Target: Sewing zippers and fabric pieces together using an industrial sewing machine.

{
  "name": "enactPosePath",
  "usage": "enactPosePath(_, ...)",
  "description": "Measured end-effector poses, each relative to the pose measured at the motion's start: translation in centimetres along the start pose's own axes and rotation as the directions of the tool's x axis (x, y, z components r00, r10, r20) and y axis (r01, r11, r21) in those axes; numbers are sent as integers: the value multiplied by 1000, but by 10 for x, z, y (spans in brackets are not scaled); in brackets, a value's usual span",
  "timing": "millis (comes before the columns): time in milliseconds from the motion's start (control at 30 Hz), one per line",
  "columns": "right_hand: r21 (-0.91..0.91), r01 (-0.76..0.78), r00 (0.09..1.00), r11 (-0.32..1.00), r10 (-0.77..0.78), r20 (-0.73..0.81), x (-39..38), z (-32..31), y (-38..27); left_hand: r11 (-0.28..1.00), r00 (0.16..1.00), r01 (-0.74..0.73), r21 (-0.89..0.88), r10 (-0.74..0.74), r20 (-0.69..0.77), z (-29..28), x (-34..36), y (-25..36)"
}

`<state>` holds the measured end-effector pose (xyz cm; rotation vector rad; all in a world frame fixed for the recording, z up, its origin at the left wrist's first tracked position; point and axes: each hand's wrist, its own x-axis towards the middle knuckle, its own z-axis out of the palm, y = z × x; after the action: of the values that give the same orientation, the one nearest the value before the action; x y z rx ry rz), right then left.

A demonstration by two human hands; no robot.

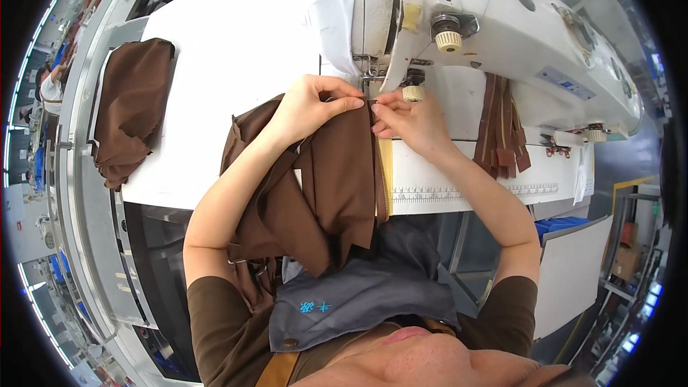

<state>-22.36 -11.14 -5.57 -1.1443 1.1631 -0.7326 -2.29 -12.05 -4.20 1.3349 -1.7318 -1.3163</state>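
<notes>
Brown fabric (337, 165) hangs over the table's front edge, with a brown zipper (381, 179) running along its right side. My left hand (319, 104) pinches the top edge of the fabric just in front of the needle area of a white sewing machine (487, 21). Close beside it, my right hand (412, 118) has thumb and fingers pinched on the upper end of the zipper. Both sets of fingertips nearly meet below the presser foot (367, 72). A yellow strip (387, 165) lies next to the zipper teeth.
A folded brown fabric stack (136, 104) lies at the table's left end. Several brown zippers (499, 129) hang together right of my right hand. White cloth (333, 14) sits behind the needle. A ruler scale (473, 193) runs along the table's front edge.
</notes>
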Motion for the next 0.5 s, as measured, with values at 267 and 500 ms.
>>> enactPosePath(267, -10, 51, 999, 999, -51, -5, 1, 3, -2, 996, 992, -79, 49, 83, -91, 7, -1, -5)
enactPosePath(500, -36, 107, 994, 994, -107, -3, 3, 3, 6, 995, 991, -94, 35, 97, -96, 8, 1, -6)
